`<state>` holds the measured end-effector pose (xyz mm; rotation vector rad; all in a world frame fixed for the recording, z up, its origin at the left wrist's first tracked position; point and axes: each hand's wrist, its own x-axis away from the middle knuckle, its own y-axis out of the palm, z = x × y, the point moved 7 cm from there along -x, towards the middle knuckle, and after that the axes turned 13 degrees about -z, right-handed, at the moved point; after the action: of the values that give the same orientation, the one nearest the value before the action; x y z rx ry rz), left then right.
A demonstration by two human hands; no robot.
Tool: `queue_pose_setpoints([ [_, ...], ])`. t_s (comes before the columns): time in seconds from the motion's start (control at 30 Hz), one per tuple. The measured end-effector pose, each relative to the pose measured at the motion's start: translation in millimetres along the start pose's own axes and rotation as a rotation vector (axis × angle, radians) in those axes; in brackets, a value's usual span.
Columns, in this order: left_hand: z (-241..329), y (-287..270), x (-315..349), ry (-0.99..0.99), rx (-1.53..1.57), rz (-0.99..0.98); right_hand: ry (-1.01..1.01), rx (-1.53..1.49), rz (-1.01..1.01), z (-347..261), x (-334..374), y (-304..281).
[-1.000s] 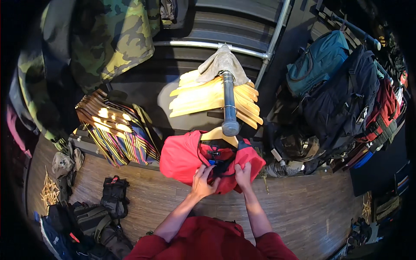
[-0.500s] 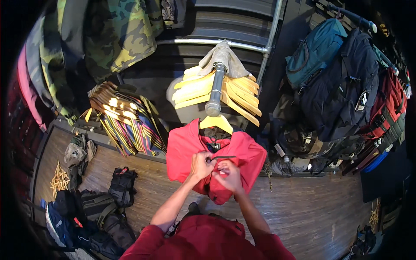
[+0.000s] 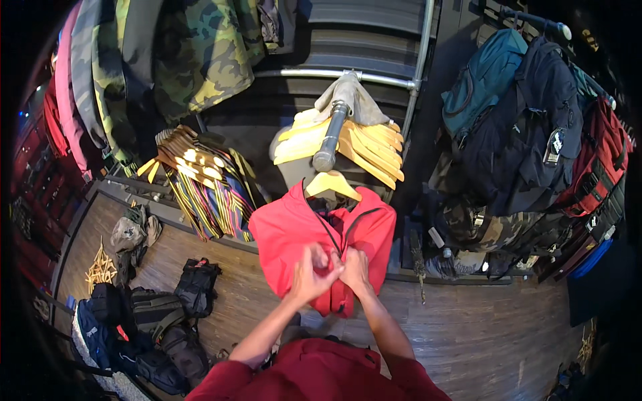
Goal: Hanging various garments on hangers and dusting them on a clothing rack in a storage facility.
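Observation:
A red jacket [image 3: 281, 230] hangs in front of me on a light wooden hanger [image 3: 332, 183]. Its front is parted at the neck, and the dark zip edges [image 3: 336, 235] run down toward my hands. My right hand [image 3: 355, 269] is closed on the jacket's front edge, beside the zip. Close against it on the left, my left hand [image 3: 312, 273] has its fingers curled and its thumb and fingertips pinched together. Whatever sits between those left fingertips is too small to make out. Below the hands, the lower front of the jacket is folded and partly covered.
A dark rail [image 3: 326, 150] points toward me above the jacket, holding several bare wooden hangers [image 3: 366, 150] and a grey cloth [image 3: 354, 93]. Striped garments [image 3: 207, 204] hang at left, backpacks [image 3: 528, 127] at right. More bags [image 3: 157, 307] lie on the wooden floor [image 3: 461, 327].
My hands have come down the jacket's front and closer together. The right front edge, earlier folded across near my fingers, now lies flatter with its dark zip showing. The view has shifted slightly.

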<state>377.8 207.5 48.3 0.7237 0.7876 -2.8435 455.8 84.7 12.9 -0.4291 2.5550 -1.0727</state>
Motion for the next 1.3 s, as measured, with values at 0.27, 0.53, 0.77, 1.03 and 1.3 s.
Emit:
queue_pose_setpoints([
  [0.27, -31.2, 18.2, -2.2, -0.136, -0.275, -0.066, -0.066, -0.152, -0.088, 11.6, -24.3, 4.7],
  [0.53, -55.6, 6.1, -8.0, -0.118, 0.103, -0.431, -0.125, -0.797, -0.659, 3.4, -13.1, -7.9],
  [0.77, -87.0, 4.4, -1.6, -0.181, 0.307, -0.232, -0.106, -0.458, -0.569, 43.9, -12.6, -0.6],
  [1.03, -13.2, 10.9, -15.5, 0.033, 0.017, -0.3, -0.183, -0.726, -0.587, 24.3, -18.3, -1.0],
  [1.3, -39.7, 2.9, -15.6, 0.038, -0.093, -0.362, -0.312, -0.468, -0.434, -5.0, -10.8, -31.1],
])
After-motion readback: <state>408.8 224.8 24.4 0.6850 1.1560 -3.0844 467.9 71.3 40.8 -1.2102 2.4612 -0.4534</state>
